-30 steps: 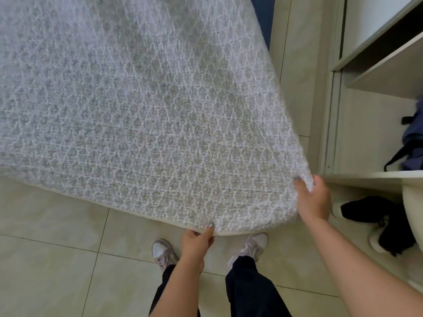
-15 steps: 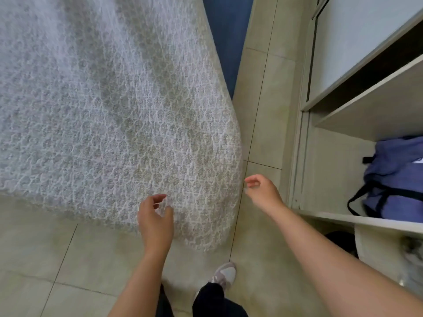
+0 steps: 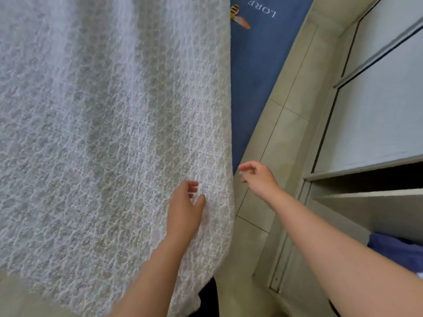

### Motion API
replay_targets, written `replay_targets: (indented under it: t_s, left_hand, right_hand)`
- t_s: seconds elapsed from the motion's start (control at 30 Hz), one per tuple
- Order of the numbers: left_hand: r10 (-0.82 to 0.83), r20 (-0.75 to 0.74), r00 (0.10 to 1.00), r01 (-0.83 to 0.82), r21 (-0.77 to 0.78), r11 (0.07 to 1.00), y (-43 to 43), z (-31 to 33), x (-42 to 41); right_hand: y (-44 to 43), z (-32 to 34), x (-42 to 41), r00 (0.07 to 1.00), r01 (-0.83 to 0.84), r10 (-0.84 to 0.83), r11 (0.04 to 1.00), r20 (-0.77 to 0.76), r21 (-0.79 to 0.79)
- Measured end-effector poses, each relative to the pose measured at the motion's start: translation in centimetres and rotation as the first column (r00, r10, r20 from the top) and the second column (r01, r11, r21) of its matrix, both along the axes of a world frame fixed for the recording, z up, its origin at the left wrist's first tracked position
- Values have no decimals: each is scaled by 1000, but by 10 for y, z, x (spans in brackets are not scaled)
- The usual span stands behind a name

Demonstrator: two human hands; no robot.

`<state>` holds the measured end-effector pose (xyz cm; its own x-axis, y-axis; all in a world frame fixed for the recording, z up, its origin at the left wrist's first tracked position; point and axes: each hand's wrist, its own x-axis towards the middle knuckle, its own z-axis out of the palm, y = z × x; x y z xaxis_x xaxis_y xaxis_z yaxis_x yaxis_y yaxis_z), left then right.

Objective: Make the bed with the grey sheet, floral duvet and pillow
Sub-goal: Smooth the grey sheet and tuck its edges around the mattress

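A: What stands on our right?
B: We see a pale shelving unit (image 3: 377, 110), with a purple-blue bag (image 3: 393, 248) on a lower shelf.
A: And underfoot?
B: We see beige floor tiles (image 3: 290, 133), and beside them a blue fabric (image 3: 256, 76) printed with a bee (image 3: 238, 16) and white letters (image 3: 267, 11).

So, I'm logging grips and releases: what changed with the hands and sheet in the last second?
Both hands let go of the edge of the grey sheet, which fell and hangs loose. The left hand now hovers empty over it, the right hand just off its edge, fingers loosely curled. The sheet still drapes the blue mattress.
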<state>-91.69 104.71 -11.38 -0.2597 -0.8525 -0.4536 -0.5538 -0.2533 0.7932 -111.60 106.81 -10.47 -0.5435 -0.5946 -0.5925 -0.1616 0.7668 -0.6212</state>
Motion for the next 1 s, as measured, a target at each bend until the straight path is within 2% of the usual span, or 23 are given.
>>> replay_targets:
  t_s: [0.1, 0.23, 0.37, 0.43, 0.53, 0.6, 0.67, 0.73, 0.8, 0.87, 0.93, 1.0]
  left_hand:
    - [-14, 57, 998, 19, -98, 995, -29, -9, -50]
    - [21, 244, 969, 32, -213, 977, -62, -15, -107]
    - [-136, 430, 892, 193, -91, 977, -100, -16, -142]
    - [-144, 467, 872, 206, -83, 975, -113, -16, -148]
    - [-19, 354, 935, 78, -152, 985, -131, -12, -140]
    - [126, 236, 963, -110, -82, 991, -144, -7, -124]
    - [300, 167, 939, -302, -15, 953, -159, -2, -105]
    - [443, 164, 881, -448, -11, 894, -169, -4, -86]
    - [562, 192, 805, -565, -43, 824, -182, -5, -71]
    - [634, 222, 740, -635, -78, 769, -187, -3, -59]
    - [667, 262, 697, -654, -148, 742, -190, 0, -51]
    - [672, 277, 687, -619, -261, 741, -195, 2, -49]
  right_hand:
    - [-41, -18, -27, 983, 164, -163, 987, 88, -4]
    - [-91, -29, -65, 973, 211, -205, 976, 102, -50]
    - [-154, -29, -91, 958, 232, -223, 972, 180, -31]
    - [-187, -28, -98, 935, 240, -227, 971, 271, -16]
    - [-234, -27, -100, 870, 258, -220, 966, 441, -28]
    - [-269, -29, -99, 833, 273, -226, 962, 505, -20]
    - [-301, -32, -101, 806, 288, -233, 958, 545, -16]
    - [-332, -33, -107, 803, 255, -199, 967, 562, -22]
    - [-367, -29, -111, 848, 142, -99, 989, 521, -43]
    - [-392, -21, -114, 923, -1, 49, 992, 382, -123]
    - [-416, -10, -111, 958, -196, 237, 952, 164, -235]
    - [-436, 2, -102, 914, -405, 390, 859, -113, -313]
